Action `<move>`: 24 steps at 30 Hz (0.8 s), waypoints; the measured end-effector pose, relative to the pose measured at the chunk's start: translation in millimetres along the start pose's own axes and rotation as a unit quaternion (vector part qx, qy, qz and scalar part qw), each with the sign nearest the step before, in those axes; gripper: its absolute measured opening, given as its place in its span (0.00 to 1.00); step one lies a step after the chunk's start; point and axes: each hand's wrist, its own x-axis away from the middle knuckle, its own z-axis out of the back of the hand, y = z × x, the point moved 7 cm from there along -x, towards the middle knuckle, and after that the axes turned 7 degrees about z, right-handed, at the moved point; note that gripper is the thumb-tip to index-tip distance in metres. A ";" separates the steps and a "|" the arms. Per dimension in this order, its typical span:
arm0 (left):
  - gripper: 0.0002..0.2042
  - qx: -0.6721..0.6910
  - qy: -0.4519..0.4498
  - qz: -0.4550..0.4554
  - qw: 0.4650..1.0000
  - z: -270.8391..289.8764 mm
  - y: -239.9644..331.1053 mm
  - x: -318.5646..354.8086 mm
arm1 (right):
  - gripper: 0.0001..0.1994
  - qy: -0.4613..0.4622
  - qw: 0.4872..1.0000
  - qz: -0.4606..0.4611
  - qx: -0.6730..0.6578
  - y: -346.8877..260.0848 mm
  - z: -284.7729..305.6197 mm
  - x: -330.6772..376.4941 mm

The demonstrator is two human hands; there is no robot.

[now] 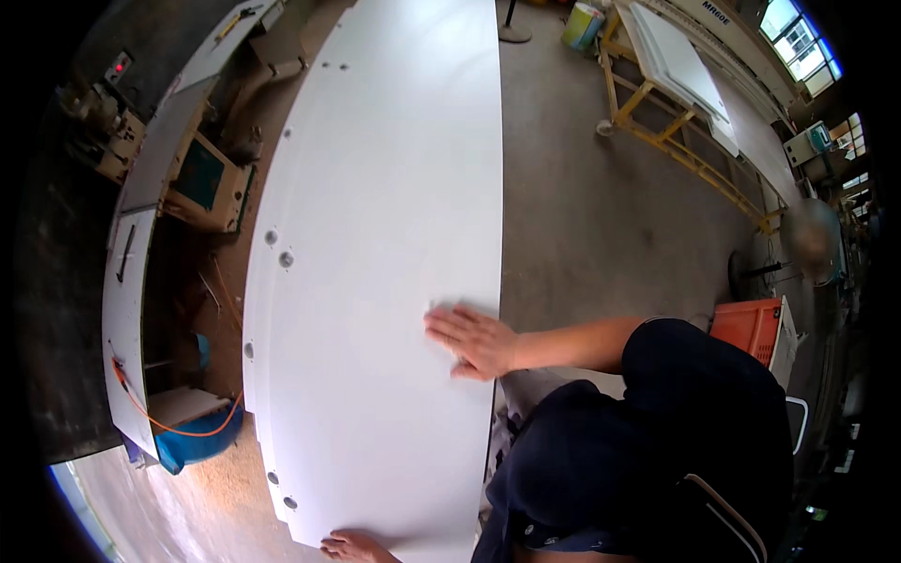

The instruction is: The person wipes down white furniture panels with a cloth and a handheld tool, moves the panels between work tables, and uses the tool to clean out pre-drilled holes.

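Head view shows two bare hands at one long white panel (394,188), which runs from near to far through the middle. The right hand (474,340) lies flat by the panel's right edge, its grip fully open with nothing held. The left hand (352,546) touches the near end, fingers loosely extended; whether its grip has hold of the edge I cannot tell. Eight dark round spots (286,259) line the panel's left side. On the left are one blue tub (211,443) and one orange cable (169,429); on the right, one yellow rack (679,123) and one red-orange crate (748,324)
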 end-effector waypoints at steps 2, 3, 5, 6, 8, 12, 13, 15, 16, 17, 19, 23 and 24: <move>0.28 0.148 -0.016 0.069 0.986 45.6 -0.1 6.7 | 0.40 -0.024 0.997 0.071 -0.016 -14.9 3.6 15.6; 0.29 0.155 -0.034 0.066 0.985 54.7 4.9 6.1 | 0.40 -0.019 1.000 -0.007 -0.013 23.8 15.6 7.8; 0.29 0.173 -0.054 0.061 0.981 58.0 10.3 5.1 | 0.36 0.049 0.993 -0.098 0.053 125.5 40.2 -4.8; 0.29 0.183 -0.059 0.057 0.980 58.6 14.1 4.5 | 0.34 0.111 0.980 -0.114 0.116 177.3 60.2 -2.0; 0.29 -0.036 -0.046 -0.028 0.998 48.9 24.9 4.3 | 0.35 0.151 0.960 -0.211 0.103 235.4 106.7 -17.9; 0.20 0.002 0.142 -0.150 0.979 67.0 32.4 29.5 | 0.40 0.115 0.919 -0.366 0.088 252.5 86.7 -62.3; 0.18 0.035 0.151 -0.156 0.976 74.5 33.6 33.3 | 0.41 0.117 0.942 -0.309 0.057 223.4 75.8 -81.3; 0.19 -0.025 0.109 -0.178 0.978 62.6 37.3 28.1 | 0.39 0.101 0.968 -0.227 0.040 151.9 58.7 -109.1; 0.20 -0.057 0.087 -0.196 0.975 56.9 41.3 26.6 | 0.39 0.127 0.972 -0.191 0.045 126.0 42.7 -108.7; 0.20 -0.092 0.066 -0.206 0.972 51.0 40.8 22.7 | 0.39 0.095 0.983 -0.155 0.033 89.7 31.6 -115.6; 0.22 -0.161 0.024 -0.228 0.960 36.7 38.3 15.4 | 0.40 0.080 0.993 -0.078 0.037 27.5 -1.9 -114.0; 0.21 0.050 0.041 -0.130 0.989 29.6 35.9 4.9 | 0.40 0.005 1.000 -0.007 0.007 -80.4 -31.7 -93.2; 0.21 0.064 0.040 -0.134 0.988 29.3 40.6 4.4 | 0.40 -0.002 1.000 0.008 0.009 -98.9 -35.8 -88.6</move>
